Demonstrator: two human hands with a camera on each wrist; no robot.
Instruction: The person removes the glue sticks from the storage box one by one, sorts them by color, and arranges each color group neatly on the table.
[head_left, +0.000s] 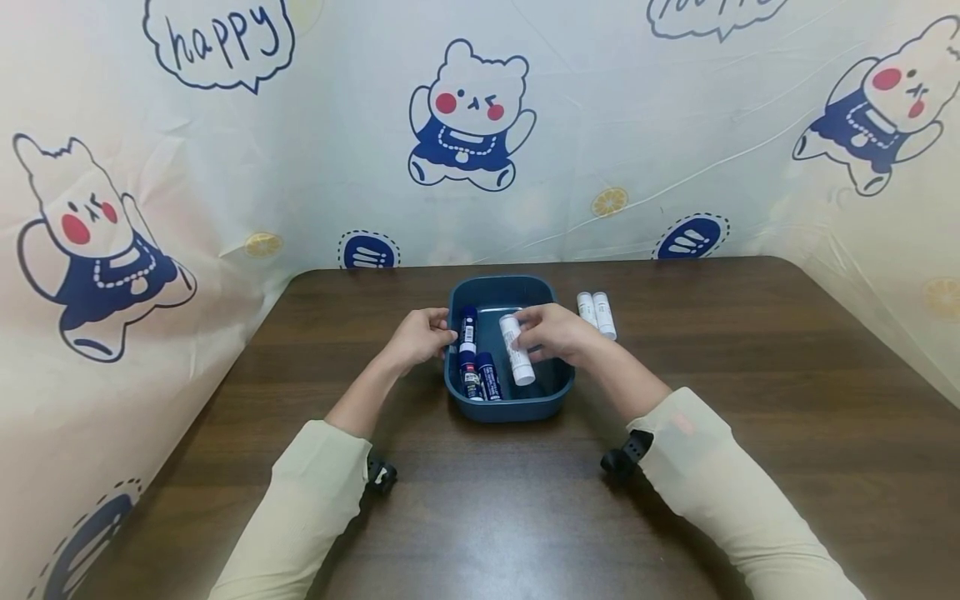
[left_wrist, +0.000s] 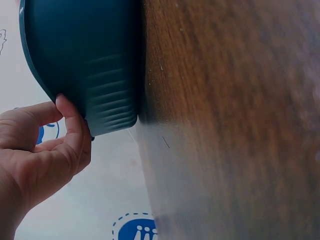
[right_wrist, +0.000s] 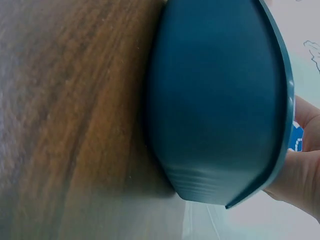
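White tube (head_left: 517,350), centre of head frame, tilted, within blue bin (head_left: 510,411), just left of right hand (head_left: 558,333). Right hand pinches tube near upper end, fingertips touching it. Three dark-blue tubes (head_left: 489,377) in left part of bin. Left hand (head_left: 420,340) pinches bin's left rim. White pair (head_left: 596,314) on bench (head_left: 487,500), right of bin.

A brown wood-grained desk (head_left: 498,492) is being bordered by a pale sheet (head_left: 585,125), on which bears (head_left: 471,117), blue ovals (head_left: 369,250), yellow citrus slices (head_left: 610,202) and "happy" lettering (head_left: 220,40) are being displayed; soft glare (head_left: 517,550) is being reflected from the desk's near part.
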